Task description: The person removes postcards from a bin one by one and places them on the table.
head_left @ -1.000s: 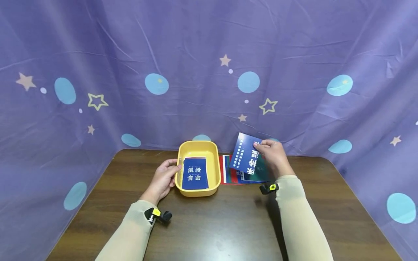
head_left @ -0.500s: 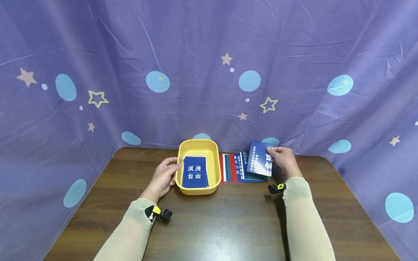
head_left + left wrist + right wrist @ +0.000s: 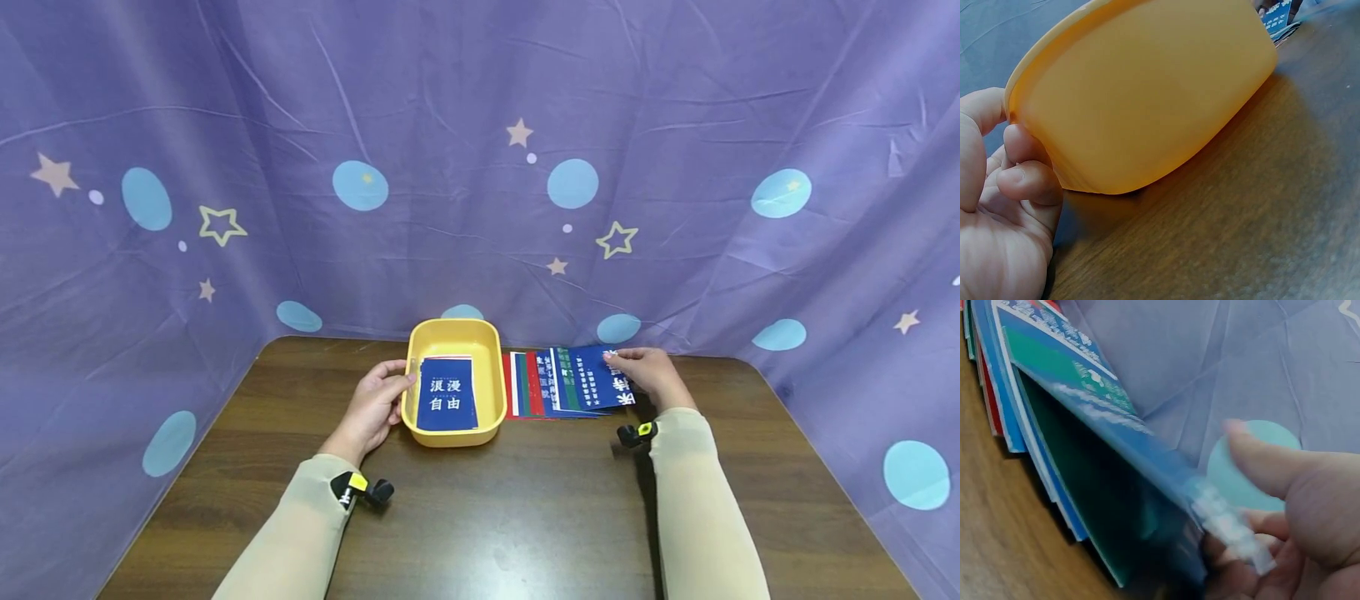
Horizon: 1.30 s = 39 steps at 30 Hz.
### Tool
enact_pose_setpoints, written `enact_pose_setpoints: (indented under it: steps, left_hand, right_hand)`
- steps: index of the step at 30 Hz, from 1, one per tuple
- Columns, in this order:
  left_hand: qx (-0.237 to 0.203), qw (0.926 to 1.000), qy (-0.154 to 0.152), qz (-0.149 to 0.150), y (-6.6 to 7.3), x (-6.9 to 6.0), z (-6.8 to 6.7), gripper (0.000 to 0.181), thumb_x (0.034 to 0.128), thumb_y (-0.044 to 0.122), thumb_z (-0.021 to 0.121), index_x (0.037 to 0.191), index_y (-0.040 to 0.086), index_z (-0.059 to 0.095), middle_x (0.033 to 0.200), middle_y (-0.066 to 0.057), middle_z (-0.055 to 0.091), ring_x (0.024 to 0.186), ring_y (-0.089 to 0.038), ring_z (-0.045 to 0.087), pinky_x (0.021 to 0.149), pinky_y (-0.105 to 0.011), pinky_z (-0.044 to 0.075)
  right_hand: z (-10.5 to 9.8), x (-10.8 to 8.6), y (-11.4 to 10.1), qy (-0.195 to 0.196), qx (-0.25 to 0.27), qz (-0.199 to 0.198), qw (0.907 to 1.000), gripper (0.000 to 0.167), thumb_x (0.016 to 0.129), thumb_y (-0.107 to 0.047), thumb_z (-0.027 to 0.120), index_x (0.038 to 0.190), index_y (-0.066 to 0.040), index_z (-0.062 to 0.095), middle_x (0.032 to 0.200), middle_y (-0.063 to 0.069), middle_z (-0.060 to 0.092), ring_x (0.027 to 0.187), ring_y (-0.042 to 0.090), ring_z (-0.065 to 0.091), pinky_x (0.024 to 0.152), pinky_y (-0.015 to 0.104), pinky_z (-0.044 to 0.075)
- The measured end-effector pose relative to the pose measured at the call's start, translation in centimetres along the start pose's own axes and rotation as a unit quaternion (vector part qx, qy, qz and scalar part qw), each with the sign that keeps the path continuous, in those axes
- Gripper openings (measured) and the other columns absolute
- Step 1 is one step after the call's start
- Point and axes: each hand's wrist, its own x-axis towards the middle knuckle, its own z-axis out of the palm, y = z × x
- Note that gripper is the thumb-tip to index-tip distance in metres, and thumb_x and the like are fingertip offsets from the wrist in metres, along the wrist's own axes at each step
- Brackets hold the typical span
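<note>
My left hand (image 3: 372, 407) grips the left rim of a yellow plastic tray (image 3: 454, 438), thumb over the edge and fingers against the outer wall. Inside the tray lies a stack of cards, a blue card (image 3: 448, 407) with white Chinese characters on top. At the right end of a row of overlapping cards (image 3: 534, 385), my right hand (image 3: 654, 375) is at a blue card (image 3: 597, 379) with white lettering. In the right wrist view the thumb (image 3: 1266, 464) stands lifted off this card, while the fingers are under its near end. The card is tilted above a green card (image 3: 1079, 494).
The cards fan out on the brown wooden table (image 3: 480, 517) just right of the tray, in red, white, green and blue. A purple curtain (image 3: 450, 167) with stars and dots hangs close behind the table's back edge.
My right hand has moved right with the blue card and lowered it onto the right end of the row; its thumb is now off the card. The left hand stays on the tray.
</note>
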Motion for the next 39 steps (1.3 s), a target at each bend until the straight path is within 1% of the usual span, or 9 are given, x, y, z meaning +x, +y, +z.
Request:
enact_pose_setpoints:
  steps: [2,4,8,13,17,23,31,36,39]
  left_hand:
    - [0.0,1.0,0.0,0.0,0.0,0.0,0.0,0.044,0.1117,0.006,0.067,0.151,-0.001,0.047,0.08,0.002,0.074,0.047,-0.004,0.046,0.04,-0.016,0.036]
    - [-0.001,1.0,0.001,-0.001,0.0,0.0,-0.1,0.044,0.1116,0.005,0.067,0.151,-0.001,0.048,0.08,0.002,0.073,0.047,-0.004,0.046,0.04,-0.016,0.036]
    - [0.0,1.0,0.001,-0.002,0.0,0.1,-0.1,0.043,0.1116,0.006,0.067,0.15,0.0,0.048,0.08,0.002,0.073,0.047,-0.004,0.046,0.04,-0.016,0.036]
    - [-0.002,1.0,0.0,-0.001,0.1,0.1,0.0,0.043,0.1115,0.006,0.067,0.15,0.001,0.049,0.081,0.002,0.074,0.047,-0.004,0.047,0.04,-0.016,0.036]
    - [-0.002,1.0,-0.001,-0.001,0.1,0.1,0.0,0.043,0.1115,0.006,0.067,0.15,0.001,0.048,0.081,0.002,0.074,0.047,-0.004,0.046,0.04,-0.016,0.035]
    - [0.002,1.0,0.002,-0.004,0.0,0.1,0.0,0.043,0.1116,0.006,0.067,0.15,0.001,0.049,0.081,0.002,0.074,0.046,-0.004,0.047,0.04,-0.016,0.036]
    - [0.007,1.0,0.003,-0.004,0.0,0.0,-0.1,0.046,0.1115,0.007,0.067,0.152,-0.001,0.048,0.081,0.003,0.075,0.046,-0.003,0.047,0.04,-0.015,0.036]
    - [0.005,1.0,0.003,-0.005,0.0,0.0,-0.1,0.044,0.1115,0.006,0.067,0.151,-0.001,0.048,0.079,0.003,0.073,0.046,-0.004,0.046,0.04,-0.016,0.036]
    - [-0.002,1.0,0.002,-0.003,0.1,0.0,0.1,0.043,0.1113,0.005,0.066,0.15,0.0,0.049,0.078,0.003,0.072,0.046,-0.004,0.046,0.04,-0.016,0.036]
  right_hand:
    - [0.1,-0.1,-0.2,-0.013,-0.002,0.007,0.9999,0.074,0.102,-0.035,0.087,0.159,0.004,0.06,0.124,0.016,0.076,0.085,0.011,0.073,0.073,0.025,0.066]
    - [0.3,-0.1,-0.3,-0.021,-0.018,0.007,0.9996,0.078,0.099,-0.029,0.091,0.16,0.005,0.057,0.127,0.019,0.077,0.086,0.011,0.073,0.073,0.025,0.066]
    - [0.9,0.2,-0.4,-0.007,-0.089,-0.015,0.9959,0.077,0.098,-0.027,0.092,0.156,0.01,0.059,0.133,0.028,0.075,0.088,0.015,0.074,0.074,0.027,0.068]
    - [1.6,0.6,-0.4,0.008,-0.15,-0.037,0.988,0.071,0.096,-0.028,0.093,0.147,0.013,0.066,0.129,0.032,0.077,0.089,0.023,0.079,0.08,0.037,0.072]
    - [2.0,0.2,-0.7,0.009,-0.156,-0.039,0.987,0.067,0.096,-0.029,0.093,0.144,0.012,0.068,0.127,0.031,0.077,0.092,0.025,0.079,0.081,0.038,0.072]
    - [2.2,-0.1,-1.1,-0.002,-0.141,-0.023,0.9897,0.071,0.096,-0.026,0.094,0.147,0.013,0.064,0.132,0.033,0.073,0.093,0.026,0.08,0.08,0.038,0.073]
    - [2.4,-0.5,-1.5,0.004,-0.177,-0.007,0.9843,0.069,0.097,-0.033,0.093,0.145,0.008,0.064,0.136,0.032,0.071,0.101,0.032,0.077,0.088,0.047,0.072]
    - [2.3,-0.3,-1.2,0.008,-0.183,-0.018,0.983,0.07,0.096,-0.034,0.094,0.143,0.008,0.065,0.134,0.032,0.071,0.096,0.03,0.077,0.081,0.042,0.071]
    - [2.0,-0.2,-0.9,0.007,-0.157,-0.028,0.9872,0.067,0.097,-0.033,0.094,0.14,0.01,0.064,0.134,0.032,0.07,0.096,0.029,0.076,0.079,0.04,0.072]
